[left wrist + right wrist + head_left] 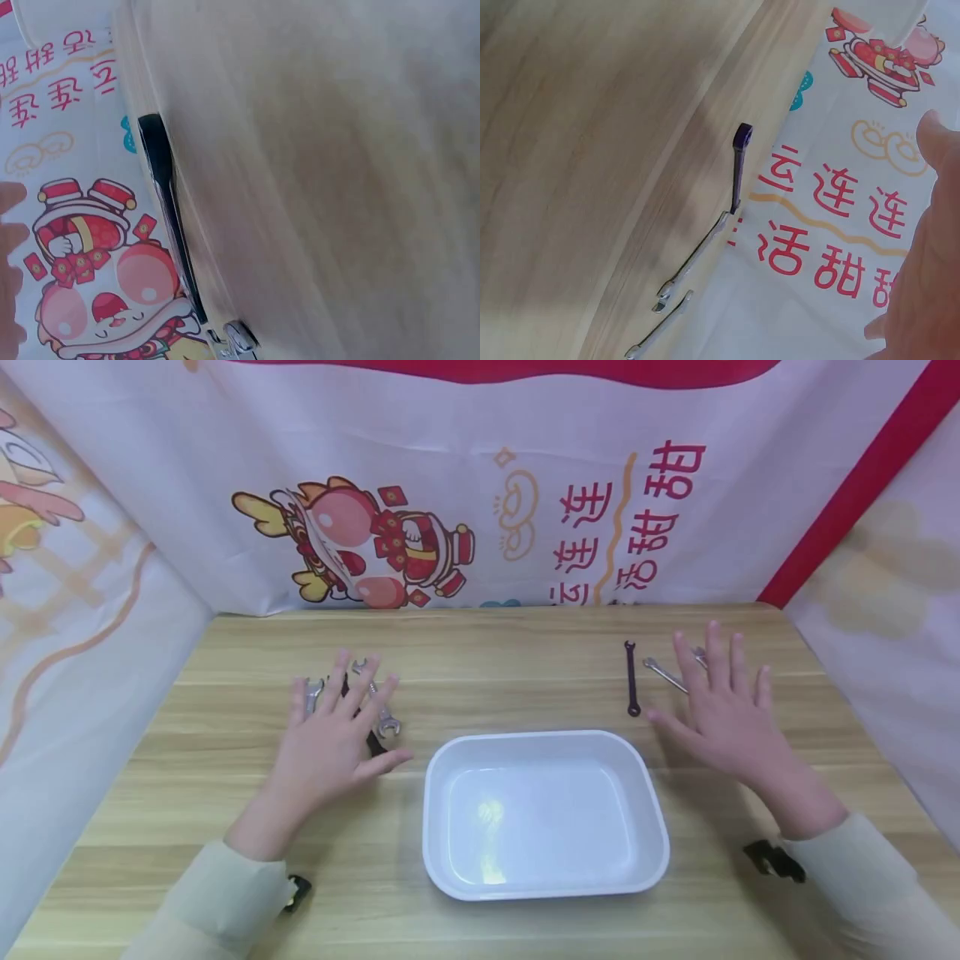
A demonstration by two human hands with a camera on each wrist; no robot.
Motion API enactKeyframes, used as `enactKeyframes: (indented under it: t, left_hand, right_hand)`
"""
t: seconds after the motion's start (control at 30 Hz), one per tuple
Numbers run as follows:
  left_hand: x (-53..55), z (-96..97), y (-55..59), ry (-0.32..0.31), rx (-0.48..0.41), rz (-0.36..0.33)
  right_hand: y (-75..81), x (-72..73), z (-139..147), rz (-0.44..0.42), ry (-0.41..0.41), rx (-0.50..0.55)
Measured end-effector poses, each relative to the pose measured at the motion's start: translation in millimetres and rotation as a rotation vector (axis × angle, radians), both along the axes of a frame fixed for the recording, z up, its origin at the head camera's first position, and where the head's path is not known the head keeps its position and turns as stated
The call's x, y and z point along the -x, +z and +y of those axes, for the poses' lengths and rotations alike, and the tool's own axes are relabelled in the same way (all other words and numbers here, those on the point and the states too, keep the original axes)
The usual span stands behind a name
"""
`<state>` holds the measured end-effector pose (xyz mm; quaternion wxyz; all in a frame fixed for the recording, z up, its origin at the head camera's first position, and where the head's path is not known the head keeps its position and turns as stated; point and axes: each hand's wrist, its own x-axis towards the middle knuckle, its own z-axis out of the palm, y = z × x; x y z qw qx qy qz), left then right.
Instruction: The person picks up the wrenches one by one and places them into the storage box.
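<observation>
In the head view my left hand [322, 752] is spread with straight fingers over a group of tools at the left. Beneath it show a silver wrench [388, 723], a black-handled tool [374, 743] and another silver wrench [313, 695], all partly covered. My right hand [731, 727], also spread, is at the right above two silver wrenches [666, 676], one mostly hidden by its fingers. A black wrench [632, 681] lies just left of that hand. The right wrist view shows the dark wrench [738, 169] and both silver ones uncovered. Neither hand holds anything.
A white rectangular tub [545, 885] stands between the hands, near the front of the wooden table [510, 677]. Printed white cloth [450, 435] hangs behind the table and along both sides. Small black objects show beside both sleeves.
</observation>
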<state>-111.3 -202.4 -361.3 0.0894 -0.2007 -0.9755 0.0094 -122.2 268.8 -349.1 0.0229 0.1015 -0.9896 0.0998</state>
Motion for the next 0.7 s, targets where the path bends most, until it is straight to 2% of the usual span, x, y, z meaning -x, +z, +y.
enactKeyframes:
  t: [0.23,0.37,0.53,0.7]
  left_hand:
    - [-10.5,7.1,2.0,-0.103,-0.018,0.064]
    - [-18.7,10.7,4.2,-0.174,-0.078,0.089]
    - [-33.4,16.5,7.5,-0.239,-0.214,0.053]
    - [-44.5,25.5,10.3,-0.245,-0.319,-0.036]
  right_hand:
    - [3.8,-12.3,-1,-0.004,0.05,0.017]
    - [7.4,-21.8,-5,-0.014,0.083,0.039]
    - [12.1,-31.8,-10,-0.01,0.106,0.053]
    - [14.9,-39.8,-11,0.001,0.163,0.079]
